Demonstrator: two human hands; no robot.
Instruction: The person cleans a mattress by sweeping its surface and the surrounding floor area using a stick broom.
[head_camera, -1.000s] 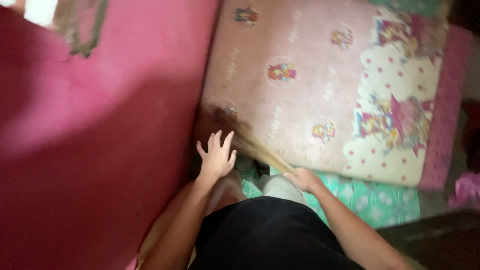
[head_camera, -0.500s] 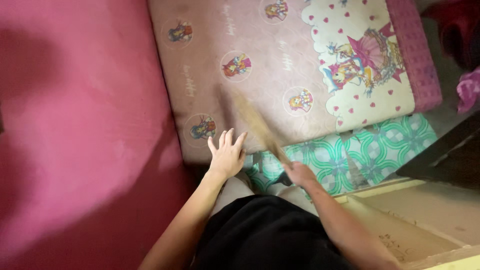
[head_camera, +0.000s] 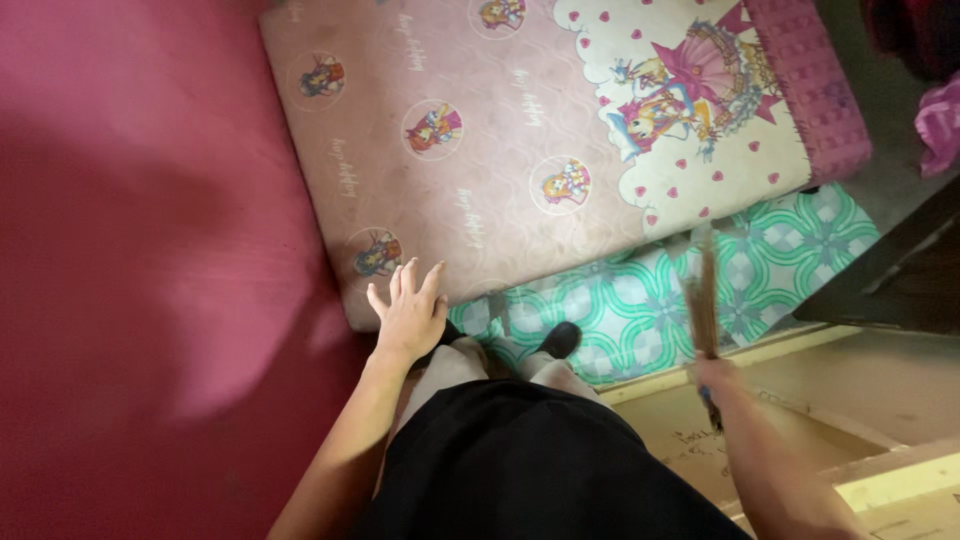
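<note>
At the mattress's (head_camera: 480, 150) near corner, the left hand (head_camera: 408, 312) rests, fingers spread flat, seemingly bracing. Right hand (head_camera: 722, 378), fingers closed on a broom (head_camera: 702, 295), holds its bristles up over the green mat (head_camera: 640, 300) beside the mattress edge.

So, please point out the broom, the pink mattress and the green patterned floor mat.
broom (head_camera: 702, 300): head view, on the middle of the brown bristle bundle.
pink mattress (head_camera: 480, 80): head view, on a bare part of its pink top.
green patterned floor mat (head_camera: 640, 310): head view, on its exposed strip below the mattress.
</note>
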